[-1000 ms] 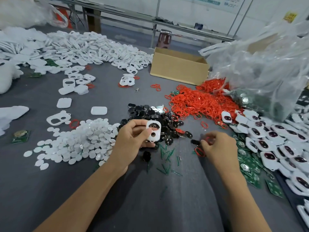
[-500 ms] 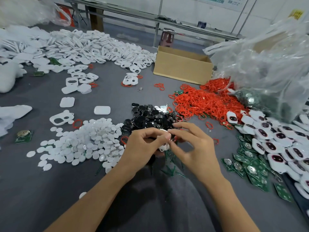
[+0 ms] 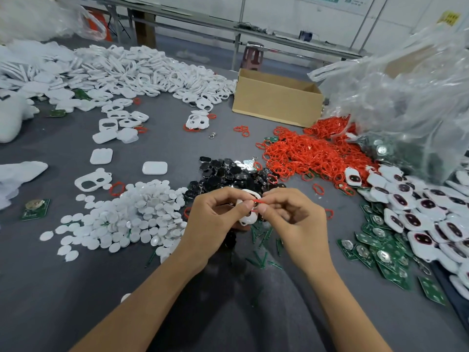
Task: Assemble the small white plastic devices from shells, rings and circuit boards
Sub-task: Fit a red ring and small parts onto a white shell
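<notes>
My left hand (image 3: 215,219) grips a white shell (image 3: 247,218) above the middle of the grey table. My right hand (image 3: 291,219) pinches a red ring (image 3: 258,200) against the shell's top. Both hands meet over the shell and hide most of it. Just behind them lies a pile of black parts (image 3: 228,174). A heap of red rings (image 3: 312,153) spreads to the right of that. Green circuit boards (image 3: 380,257) lie at the right, beside rows of assembled white devices (image 3: 418,212).
White discs (image 3: 134,214) are heaped left of my hands. A large mound of white shells (image 3: 127,69) fills the far left. A cardboard box (image 3: 276,97) stands at the back. Clear plastic bags (image 3: 406,97) bulge at the right. Small green strips (image 3: 261,250) litter the cloth below my hands.
My right hand picked a red ring off the table at the right and brought it to the shell. My left hand lowered the shell slightly towards me.
</notes>
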Motion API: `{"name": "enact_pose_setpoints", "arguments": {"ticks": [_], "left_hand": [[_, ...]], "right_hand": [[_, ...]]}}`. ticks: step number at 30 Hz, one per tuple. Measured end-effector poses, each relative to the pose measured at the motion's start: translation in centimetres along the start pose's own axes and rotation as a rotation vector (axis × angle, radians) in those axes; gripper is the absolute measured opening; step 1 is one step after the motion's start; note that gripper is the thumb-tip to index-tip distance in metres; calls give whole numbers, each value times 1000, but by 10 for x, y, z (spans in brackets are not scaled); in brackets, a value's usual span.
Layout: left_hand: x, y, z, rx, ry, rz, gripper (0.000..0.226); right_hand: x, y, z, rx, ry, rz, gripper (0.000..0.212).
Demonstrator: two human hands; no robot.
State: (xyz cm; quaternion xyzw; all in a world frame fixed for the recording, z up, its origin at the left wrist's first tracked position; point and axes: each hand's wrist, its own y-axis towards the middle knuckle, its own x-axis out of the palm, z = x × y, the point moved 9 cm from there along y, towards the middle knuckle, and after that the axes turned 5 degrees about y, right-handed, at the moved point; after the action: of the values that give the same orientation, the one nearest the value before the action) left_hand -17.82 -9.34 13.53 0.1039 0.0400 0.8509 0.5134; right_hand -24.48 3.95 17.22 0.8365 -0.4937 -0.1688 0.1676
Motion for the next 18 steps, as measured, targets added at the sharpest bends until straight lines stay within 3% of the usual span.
{"name": "enact_pose_setpoints", "arguments": {"ticks": [8, 18], "left_hand": [[5, 0, 5, 58, 83, -60, 16], [12, -5, 15, 186, 143, -157, 14]], "right_hand": [[9, -4, -1, 18, -25, -80, 3], [18, -7, 0, 64, 28, -184, 8]]}}
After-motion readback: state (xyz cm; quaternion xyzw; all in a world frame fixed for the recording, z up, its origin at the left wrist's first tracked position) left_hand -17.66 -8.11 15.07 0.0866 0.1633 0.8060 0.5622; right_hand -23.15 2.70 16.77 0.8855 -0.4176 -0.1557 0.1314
